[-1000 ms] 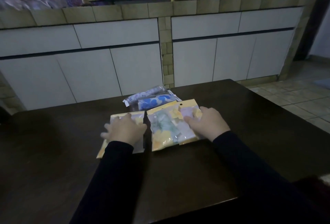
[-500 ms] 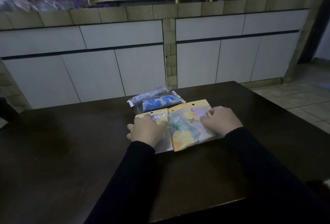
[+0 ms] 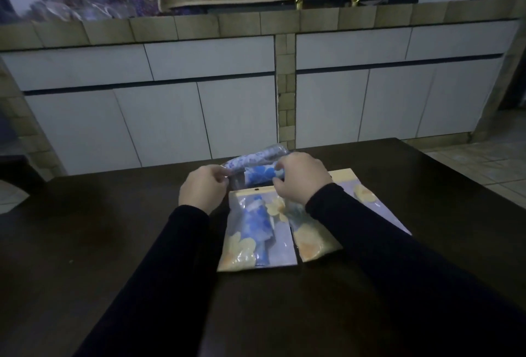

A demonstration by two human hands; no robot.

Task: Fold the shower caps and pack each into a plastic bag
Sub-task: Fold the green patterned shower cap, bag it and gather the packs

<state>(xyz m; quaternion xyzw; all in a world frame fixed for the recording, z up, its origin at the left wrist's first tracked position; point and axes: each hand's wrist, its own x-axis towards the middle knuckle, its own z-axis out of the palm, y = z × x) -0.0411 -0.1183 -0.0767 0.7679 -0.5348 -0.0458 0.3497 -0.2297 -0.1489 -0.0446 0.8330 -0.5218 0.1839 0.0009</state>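
Two flat plastic bags with yellow flower print lie side by side on the dark table. The left bag shows a folded blue cap inside. The right bag lies partly under my right sleeve. Beyond them sit two rolled shower caps: a pale blue-speckled one and a white one with blue flowers. My left hand pinches the left end of the speckled cap. My right hand curls around the right end of the blue-flower cap.
White cabinet doors under a tiled counter stand just behind the table's far edge. Cloth and plastic items lie on the counter. Tiled floor shows at the right.
Both hands left the two flat bags and reached forward to the rolled caps, taking hold of them. The two flat bags now lie close together near me.
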